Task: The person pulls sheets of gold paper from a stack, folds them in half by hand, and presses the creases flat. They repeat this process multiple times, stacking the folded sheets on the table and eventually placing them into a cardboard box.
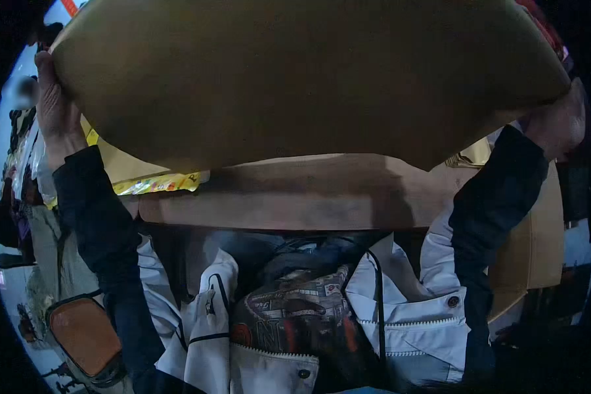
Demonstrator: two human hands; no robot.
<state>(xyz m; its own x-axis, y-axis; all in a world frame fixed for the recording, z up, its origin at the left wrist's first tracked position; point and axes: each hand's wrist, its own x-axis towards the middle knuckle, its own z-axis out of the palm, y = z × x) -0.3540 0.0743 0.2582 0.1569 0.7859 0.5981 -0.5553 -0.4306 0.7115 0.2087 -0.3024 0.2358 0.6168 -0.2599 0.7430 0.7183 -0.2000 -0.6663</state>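
Note:
A large brown sheet, which looks like cardboard [308,79], is raised in front of me and fills the upper view. At its left edge my left hand [58,108] grips it, the thumb pointing up along the side. My right hand [561,121] holds the lower right corner, its fingers partly hidden in shadow. Below the sheet lies a wooden-looking table surface [295,200]. A yellow printed plastic packet [164,184] rests there near my left forearm. Most of what lies behind the sheet is hidden.
An orange-brown padded stool seat [85,335] stands at the lower left. A cardboard box [532,236] is beside my right arm. Clear plastic bags [36,157] and dark items crowd the left side.

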